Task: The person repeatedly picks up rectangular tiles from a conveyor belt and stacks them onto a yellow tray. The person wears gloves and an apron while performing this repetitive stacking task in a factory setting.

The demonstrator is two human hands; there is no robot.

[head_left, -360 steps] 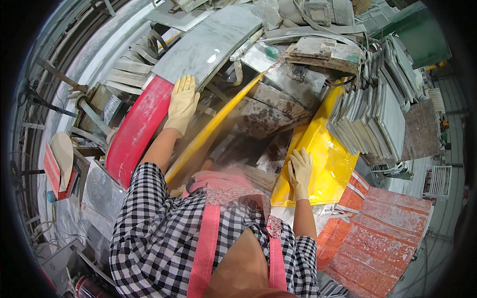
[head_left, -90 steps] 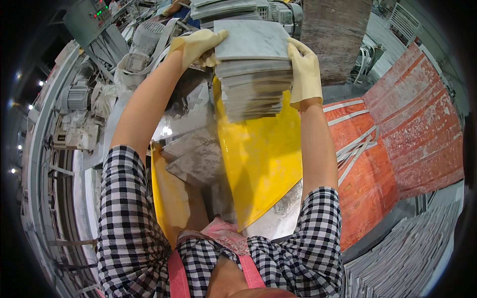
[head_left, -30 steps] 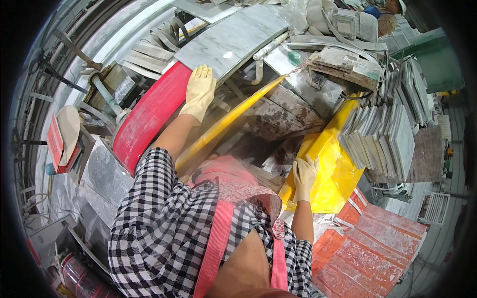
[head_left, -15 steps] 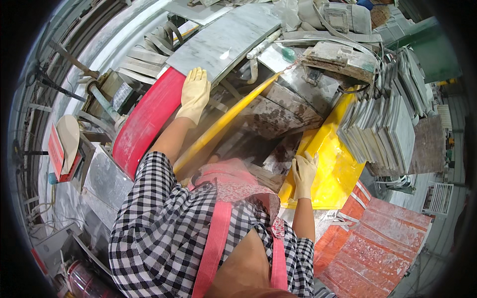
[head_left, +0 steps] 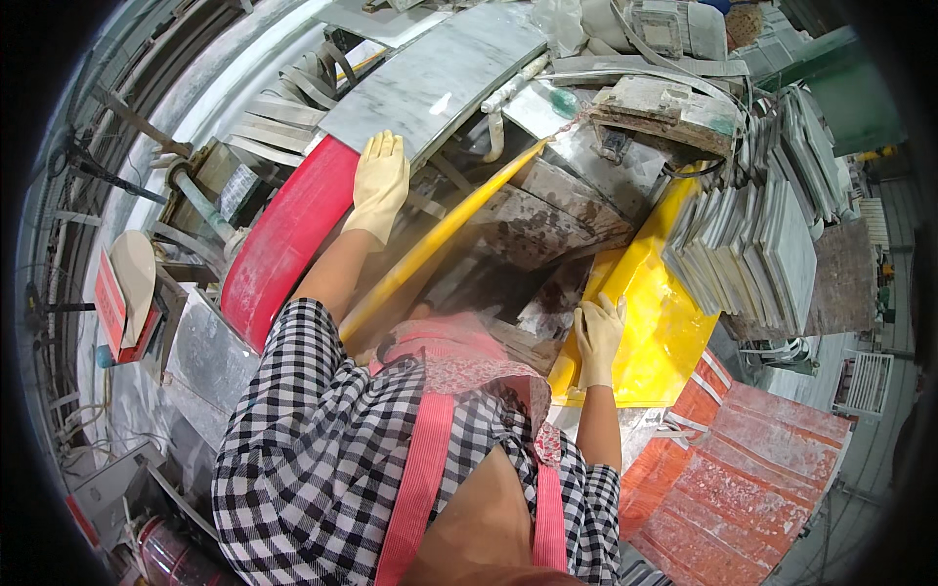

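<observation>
My left hand (head_left: 378, 186), in a cream rubber glove, lies flat with fingers stretched out. It rests where a red curved panel (head_left: 283, 244) meets a grey-veined marble slab (head_left: 430, 78), its fingertips by the slab's near corner. My right hand (head_left: 598, 342), gloved alike, lies on the near left part of a bright yellow sheet-like panel (head_left: 655, 342), fingers loosely apart. Between my arms a long yellow bar (head_left: 445, 239) runs slantwise from my body to the far side. I cannot make out anything held in either hand.
Grey tiles (head_left: 752, 254) stand stacked on edge at the right. An orange dusty mat (head_left: 743, 469) lies at the lower right. Beyond the bar are stained boards (head_left: 547, 225) and a dusty block-like machine part (head_left: 664, 112). Curved strips (head_left: 274, 127) lie left of the slab.
</observation>
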